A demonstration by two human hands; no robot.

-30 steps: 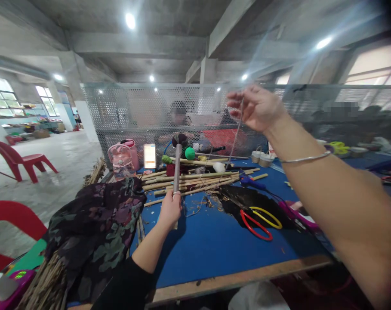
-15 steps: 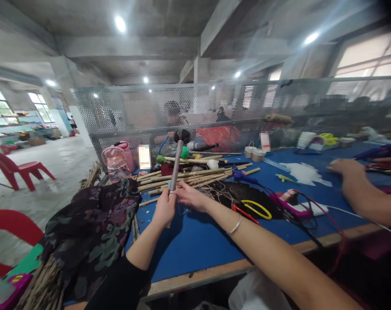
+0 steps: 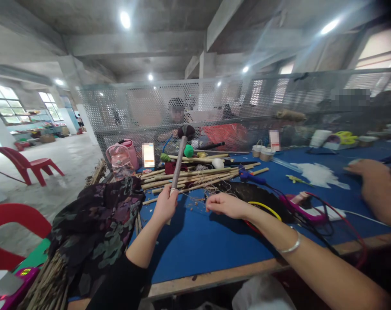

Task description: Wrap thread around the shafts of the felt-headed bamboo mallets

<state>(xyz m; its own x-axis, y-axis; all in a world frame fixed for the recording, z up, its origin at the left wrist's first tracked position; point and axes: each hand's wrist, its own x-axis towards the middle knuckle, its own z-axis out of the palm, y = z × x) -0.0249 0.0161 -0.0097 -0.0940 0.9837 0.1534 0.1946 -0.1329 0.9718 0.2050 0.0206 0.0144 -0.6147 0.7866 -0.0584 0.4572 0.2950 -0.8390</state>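
Our left hand (image 3: 167, 204) clamps the wrapped stick (image 3: 179, 165); right of it, our right hand (image 3: 226, 205) hovers apart, fingertips unclear.

Ceiling lamps (image 3: 125, 20) and windows (image 3: 8, 102) glow; haze streaks upper right, edges bend, and soft shadows darken the tabletop (image 3: 182, 254).

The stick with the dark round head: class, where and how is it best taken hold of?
Probably by the stick's lower shaft, from the near side, where the left hand grips it: that part is slim and straight and slopes down toward us, while the bulky dark head sits at the far, raised end.
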